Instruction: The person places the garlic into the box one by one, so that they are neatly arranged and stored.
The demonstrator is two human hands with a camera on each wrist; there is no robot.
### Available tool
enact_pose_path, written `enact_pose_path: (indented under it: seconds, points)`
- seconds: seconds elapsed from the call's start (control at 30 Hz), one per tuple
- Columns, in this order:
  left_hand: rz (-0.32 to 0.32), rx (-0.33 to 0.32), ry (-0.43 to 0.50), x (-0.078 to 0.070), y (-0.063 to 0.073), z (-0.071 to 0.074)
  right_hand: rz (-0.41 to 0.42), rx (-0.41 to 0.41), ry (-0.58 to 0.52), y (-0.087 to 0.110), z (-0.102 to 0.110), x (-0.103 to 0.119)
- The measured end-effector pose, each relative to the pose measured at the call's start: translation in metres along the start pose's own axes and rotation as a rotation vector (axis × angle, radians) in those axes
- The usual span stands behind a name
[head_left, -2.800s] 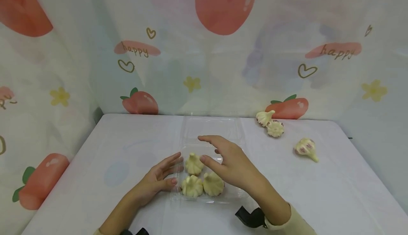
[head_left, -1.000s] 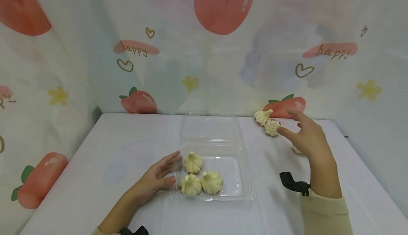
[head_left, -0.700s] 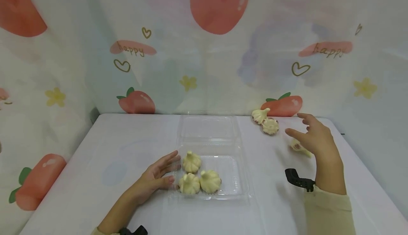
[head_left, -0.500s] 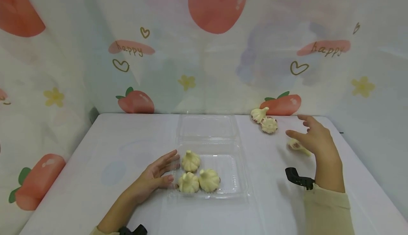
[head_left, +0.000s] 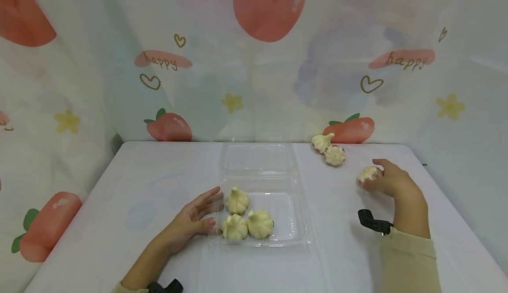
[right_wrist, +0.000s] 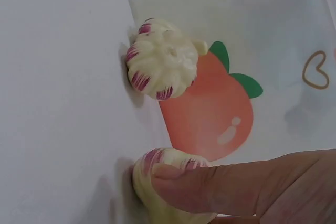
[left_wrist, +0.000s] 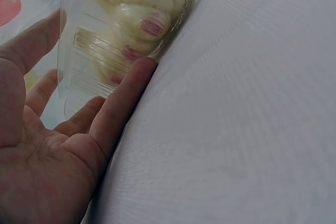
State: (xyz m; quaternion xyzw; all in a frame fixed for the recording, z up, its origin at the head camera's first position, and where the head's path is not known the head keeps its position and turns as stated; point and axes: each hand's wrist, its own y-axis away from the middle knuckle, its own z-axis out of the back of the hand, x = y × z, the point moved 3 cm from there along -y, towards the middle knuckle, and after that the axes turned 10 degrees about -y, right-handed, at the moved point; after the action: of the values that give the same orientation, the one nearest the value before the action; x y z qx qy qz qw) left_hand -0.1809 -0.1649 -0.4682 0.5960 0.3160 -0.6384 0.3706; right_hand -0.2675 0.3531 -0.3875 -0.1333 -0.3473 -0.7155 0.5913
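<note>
Clear plastic clamshell [head_left: 281, 218] in front of me, lid [head_left: 257, 158] laid back toward the patterned backdrop [head_left: 259, 114], leaving the base accessible from above. My left hand [head_left: 193, 221] is spread, fingers extended, tips against the clamshell's left wall; I judge this steadies so light a container. Inside: three pale bulbs [head_left: 260, 225], grouped at the left, stems up, front two touching; the bunching leaves bare floor on the right side. My right hand [head_left: 398, 184] is narrowed around a purple-streaked garlic bulb [head_left: 368, 174], at the right of the white surface [head_left: 99, 235]: thumb on the rounded body, probably the surest purchase; other fingers mostly hidden. Two more bulbs [head_left: 335, 155] lie together near the far edge, beyond the gripped one.
</note>
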Motion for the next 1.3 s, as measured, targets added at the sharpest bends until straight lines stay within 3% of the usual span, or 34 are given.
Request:
enact_pose_path:
  seconds: [0.33, 0.53, 0.8, 1.07, 1.3]
  points:
    - [0.004, 0.001, 0.007, 0.0, 0.001, 0.0, 0.019, -0.006, 0.019, -0.012, -0.015, -0.006]
    - [-0.001, 0.005, 0.006, 0.0, 0.0, 0.0, 0.097, 0.032, 0.022, -0.011, -0.024, 0.014]
    - [0.003, 0.002, 0.002, 0.0, 0.001, 0.0, 0.27, -0.048, 0.051, -0.009, -0.037, 0.048]
    - [-0.009, 0.003, 0.009, 0.002, 0.001, 0.0, 0.352, -0.08, 0.023, -0.016, -0.056, 0.064]
    - [-0.012, 0.005, -0.001, 0.002, 0.001, 0.0, 0.377, -0.078, -0.059, -0.017, -0.07, 0.072]
